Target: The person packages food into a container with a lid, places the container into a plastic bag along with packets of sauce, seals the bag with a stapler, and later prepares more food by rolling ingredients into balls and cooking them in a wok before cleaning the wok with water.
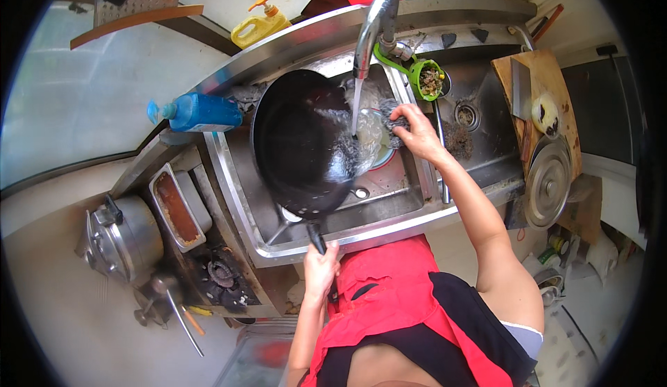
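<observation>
My left hand (320, 272) grips the black handle (316, 237) of a dark wok (297, 147), which is tilted in the stainless steel sink (393, 199). Between the fingers of my right hand (418, 134) is a grey mesh scrubber (392, 118), at the right side of the sink basin. From the chrome faucet (376, 27) water runs down at the wok's right edge and splashes there. Below the splash lies a rimmed dish (384, 159), partly hidden by water and my right hand.
A blue pump bottle (200, 113) stands left of the sink, and a yellow one (260, 25) behind it. A green strainer cup (427, 80) with food scraps hangs by the faucet. On the right, a cleaver (520, 90) lies on a wooden cutting board (565, 85) near a metal lid (547, 186).
</observation>
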`<state>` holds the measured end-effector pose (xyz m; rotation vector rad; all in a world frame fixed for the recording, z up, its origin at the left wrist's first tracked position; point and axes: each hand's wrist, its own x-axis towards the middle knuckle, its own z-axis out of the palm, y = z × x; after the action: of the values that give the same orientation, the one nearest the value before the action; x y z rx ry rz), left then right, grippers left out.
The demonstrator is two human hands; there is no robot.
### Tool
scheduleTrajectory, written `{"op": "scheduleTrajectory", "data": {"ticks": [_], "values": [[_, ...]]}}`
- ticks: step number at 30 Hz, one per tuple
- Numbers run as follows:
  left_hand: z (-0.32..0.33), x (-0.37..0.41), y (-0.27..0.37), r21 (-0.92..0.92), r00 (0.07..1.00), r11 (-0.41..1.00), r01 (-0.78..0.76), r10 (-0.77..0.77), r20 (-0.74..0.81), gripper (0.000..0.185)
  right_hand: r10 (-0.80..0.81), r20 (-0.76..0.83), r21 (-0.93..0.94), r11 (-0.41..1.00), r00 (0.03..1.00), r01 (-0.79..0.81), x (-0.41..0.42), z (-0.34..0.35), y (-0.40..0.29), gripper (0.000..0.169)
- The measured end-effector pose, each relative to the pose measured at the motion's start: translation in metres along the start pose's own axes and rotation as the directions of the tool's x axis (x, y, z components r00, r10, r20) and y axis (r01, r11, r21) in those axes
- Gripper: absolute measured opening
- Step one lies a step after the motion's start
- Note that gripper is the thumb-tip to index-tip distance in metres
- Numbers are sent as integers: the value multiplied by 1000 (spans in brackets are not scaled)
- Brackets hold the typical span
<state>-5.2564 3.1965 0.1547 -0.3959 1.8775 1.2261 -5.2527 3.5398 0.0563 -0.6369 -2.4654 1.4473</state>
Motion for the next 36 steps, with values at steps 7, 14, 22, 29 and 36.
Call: {"op": "scheduleTrajectory", "data": {"ticks": [7, 14, 22, 29, 36], "values": [[-44, -9, 5, 613, 838, 775, -153, 431, -336, 36, 258, -242, 147, 963, 935, -228, -28, -25, 22, 27], [-36, -2, 12, 101, 996, 991, -87, 89, -18, 22, 316, -254, 464, 869, 914, -172, -23, -19, -6, 33], [22, 45, 35, -324, 810, 865, 383, -147, 567, 26, -75, -162, 63, 994, 984, 86, 14, 24, -56, 43], [21, 76, 22, -325, 775, 842, 431, -161, 611, 27, -4, 609, -514, 760, 793, 398, 19, 54, -22, 45], [25, 79, 32, -228, 775, 864, 448, -248, 581, 22, -212, -84, -285, 941, 974, 180, 140, 103, 11, 38]]}}
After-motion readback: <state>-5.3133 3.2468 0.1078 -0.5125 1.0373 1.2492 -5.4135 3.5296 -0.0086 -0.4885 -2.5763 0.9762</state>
